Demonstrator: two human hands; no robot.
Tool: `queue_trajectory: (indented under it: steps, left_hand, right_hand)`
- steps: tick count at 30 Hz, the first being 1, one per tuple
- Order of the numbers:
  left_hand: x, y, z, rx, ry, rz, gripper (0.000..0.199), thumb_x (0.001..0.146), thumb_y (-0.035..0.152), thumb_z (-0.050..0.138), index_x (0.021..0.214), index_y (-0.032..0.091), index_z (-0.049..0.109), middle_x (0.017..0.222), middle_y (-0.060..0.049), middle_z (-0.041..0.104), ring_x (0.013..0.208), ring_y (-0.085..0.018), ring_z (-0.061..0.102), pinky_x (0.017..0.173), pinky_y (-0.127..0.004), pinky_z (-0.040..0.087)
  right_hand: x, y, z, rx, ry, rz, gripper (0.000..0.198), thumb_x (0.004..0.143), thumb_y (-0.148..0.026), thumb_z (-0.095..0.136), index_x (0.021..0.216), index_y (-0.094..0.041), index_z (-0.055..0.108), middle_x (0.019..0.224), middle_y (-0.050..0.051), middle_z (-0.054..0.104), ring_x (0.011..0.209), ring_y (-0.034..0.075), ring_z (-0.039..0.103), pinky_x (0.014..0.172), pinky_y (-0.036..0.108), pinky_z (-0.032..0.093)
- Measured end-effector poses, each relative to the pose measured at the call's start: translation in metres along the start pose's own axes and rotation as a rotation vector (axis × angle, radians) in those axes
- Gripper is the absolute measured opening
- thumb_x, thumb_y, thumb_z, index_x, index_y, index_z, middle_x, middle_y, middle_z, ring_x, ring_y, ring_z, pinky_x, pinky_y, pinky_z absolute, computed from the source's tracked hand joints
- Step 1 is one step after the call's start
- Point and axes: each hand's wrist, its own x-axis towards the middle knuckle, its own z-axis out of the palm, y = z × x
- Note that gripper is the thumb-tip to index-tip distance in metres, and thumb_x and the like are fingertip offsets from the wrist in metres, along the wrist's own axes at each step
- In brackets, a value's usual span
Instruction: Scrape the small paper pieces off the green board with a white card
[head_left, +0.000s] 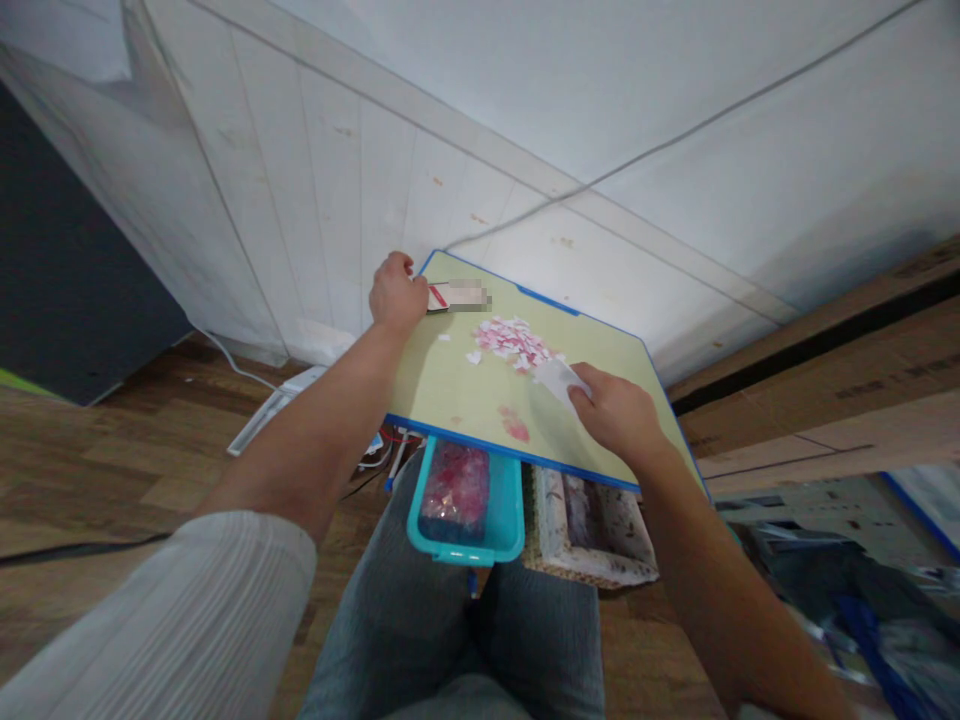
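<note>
R hand (619,412), card (556,381) lengthwise twd scraps (516,342)

The little paper bits (516,342) are pink and white, and they sit in a messy heap near the middle of the yellow tabletop (457,375). A few white ones lie apart, on the left side of the heap. The white card (556,378) is flat and plain, and it leans from the right hand (616,408) with its far end at the heap. The small flat packet (454,295) is pale with a red patch, and part of it is blurry. It lies by the left hand (399,290).
</note>
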Motion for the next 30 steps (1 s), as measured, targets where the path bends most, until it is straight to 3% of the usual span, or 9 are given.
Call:
queue_trajectory:
  steps: [4, 8, 14, 18, 25, 30]
  left_hand:
    - [-0.007, 0.008, -0.011, 0.038, -0.006, -0.011, 0.031, 0.087, 0.016, 0.052, 0.117, 0.022, 0.058, 0.117, -0.010, 0.066, 0.114, -0.025, 0.059, 0.100, -0.039, 0.048]
    - [-0.022, 0.013, -0.028, 0.123, -0.050, 0.009, 0.029, 0.089, 0.021, 0.052, 0.117, 0.022, 0.058, 0.122, -0.010, 0.065, 0.118, -0.026, 0.058, 0.101, -0.040, 0.047]
    - [-0.057, 0.000, -0.070, 0.262, -0.131, 0.023, 0.034, 0.089, 0.029, 0.055, 0.123, 0.023, 0.058, 0.132, -0.015, 0.060, 0.127, -0.031, 0.054, 0.106, -0.046, 0.046]
    - [-0.084, -0.008, -0.094, 0.381, -0.255, -0.010, 0.041, 0.089, 0.032, 0.055, 0.130, 0.026, 0.057, 0.135, -0.017, 0.058, 0.128, -0.035, 0.055, 0.104, -0.051, 0.047]
    - [-0.103, -0.004, -0.103, 0.502, -0.358, 0.022, 0.041, 0.096, 0.037, 0.045, 0.134, 0.026, 0.055, 0.130, -0.019, 0.061, 0.120, -0.036, 0.062, 0.099, -0.052, 0.049]
    - [-0.102, -0.004, -0.104, 0.498, -0.379, 0.016, 0.043, 0.098, 0.037, 0.042, 0.137, 0.023, 0.052, 0.131, -0.019, 0.061, 0.119, -0.034, 0.063, 0.100, -0.050, 0.049]
  right_hand:
    - [-0.008, -0.024, 0.000, 0.086, 0.050, -0.089, 0.046, 0.105, -0.038, 0.036, 0.146, -0.031, 0.057, 0.133, 0.008, 0.071, 0.112, 0.028, 0.069, 0.088, 0.037, 0.052]
    - [-0.016, -0.044, -0.005, 0.143, 0.033, -0.151, 0.044, 0.106, -0.035, 0.035, 0.139, -0.029, 0.063, 0.129, 0.008, 0.073, 0.111, 0.026, 0.070, 0.089, 0.035, 0.052]
    - [-0.040, -0.063, -0.016, 0.254, 0.028, -0.263, 0.040, 0.104, -0.030, 0.039, 0.130, -0.023, 0.068, 0.121, 0.010, 0.076, 0.108, 0.027, 0.071, 0.089, 0.034, 0.050]
    - [-0.055, -0.072, -0.025, 0.325, 0.010, -0.322, 0.039, 0.103, -0.031, 0.040, 0.127, -0.022, 0.069, 0.119, 0.010, 0.076, 0.108, 0.026, 0.070, 0.091, 0.033, 0.049]
    - [-0.029, -0.068, -0.029, 0.378, 0.055, -0.280, 0.041, 0.105, -0.036, 0.041, 0.137, -0.027, 0.066, 0.128, 0.009, 0.073, 0.118, 0.025, 0.065, 0.094, 0.035, 0.048]
    - [-0.025, -0.075, -0.011, 0.453, 0.085, -0.429, 0.037, 0.105, -0.028, 0.046, 0.132, -0.028, 0.071, 0.124, 0.007, 0.073, 0.119, 0.023, 0.062, 0.102, 0.034, 0.044]
